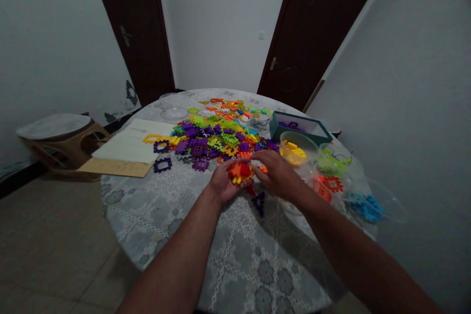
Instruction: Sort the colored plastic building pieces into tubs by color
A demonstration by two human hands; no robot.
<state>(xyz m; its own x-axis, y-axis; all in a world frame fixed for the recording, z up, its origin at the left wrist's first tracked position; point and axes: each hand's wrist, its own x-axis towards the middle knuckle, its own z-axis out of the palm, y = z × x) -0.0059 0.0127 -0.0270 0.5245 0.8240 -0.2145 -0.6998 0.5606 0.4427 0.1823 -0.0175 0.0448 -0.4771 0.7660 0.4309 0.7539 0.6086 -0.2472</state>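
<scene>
My left hand [223, 180] is palm up, its fingers curled around a cluster of red, orange and yellow plastic building pieces [241, 171]. From the right, my right hand [275, 172] reaches to the cluster. Between its thumb and fingers shows an orange building piece [263, 170], partly hidden by the fingers. Just below the hands lie a dark purple triangular frame piece [259, 203] and a red piece [250, 190] close to it. Beyond the hands spreads a heap of purple, green and yellow notched pieces [217, 137].
Right of the heap stand a dark green box [274, 130] with purple pieces, a clear tub of yellow pieces [293, 153], and clear containers with green, orange and blue pieces [366, 207]. White paper [125, 144] and a brown envelope [114, 167] lie left. A stool [55, 125] stands beside the table.
</scene>
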